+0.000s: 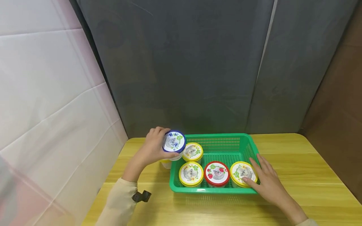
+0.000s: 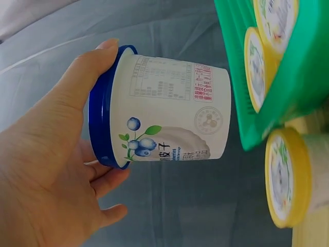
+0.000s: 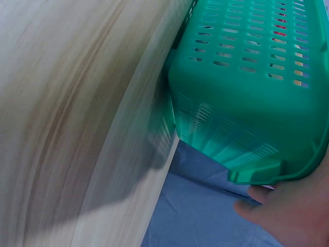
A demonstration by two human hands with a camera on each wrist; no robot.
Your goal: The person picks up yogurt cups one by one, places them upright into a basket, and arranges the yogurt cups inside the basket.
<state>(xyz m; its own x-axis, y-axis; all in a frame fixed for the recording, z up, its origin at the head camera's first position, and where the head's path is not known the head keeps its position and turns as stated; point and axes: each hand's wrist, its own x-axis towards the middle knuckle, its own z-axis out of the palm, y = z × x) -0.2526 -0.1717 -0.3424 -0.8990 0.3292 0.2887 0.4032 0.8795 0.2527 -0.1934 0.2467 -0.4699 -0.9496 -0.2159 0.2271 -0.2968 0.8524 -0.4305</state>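
Observation:
My left hand [image 1: 154, 146] grips a blue-lidded yogurt cup [image 1: 173, 142] by its lid, thumb on one side and fingers on the other. In the left wrist view the cup's white side shows blueberries and printed text. It is raised beside the left back corner of a green plastic basket [image 1: 223, 190]. My right hand [image 1: 268, 182] rests at the basket's right rim with fingers extended, its thumb over a yellow-lidded cup [image 1: 240, 171]. Also in the basket are a red-lidded cup [image 1: 216, 173] and two yellow-lidded cups, one in front [image 1: 191, 173] and one behind it.
Another yellow-lidded cup [image 2: 282, 177] stands on the wooden table [image 1: 226, 210] just left of the basket, partly hidden in the head view. A dark grey cloth wall [image 1: 183, 69] rises behind, a white panel [image 1: 51, 94] at left and a brown one [image 1: 336, 119] at right.

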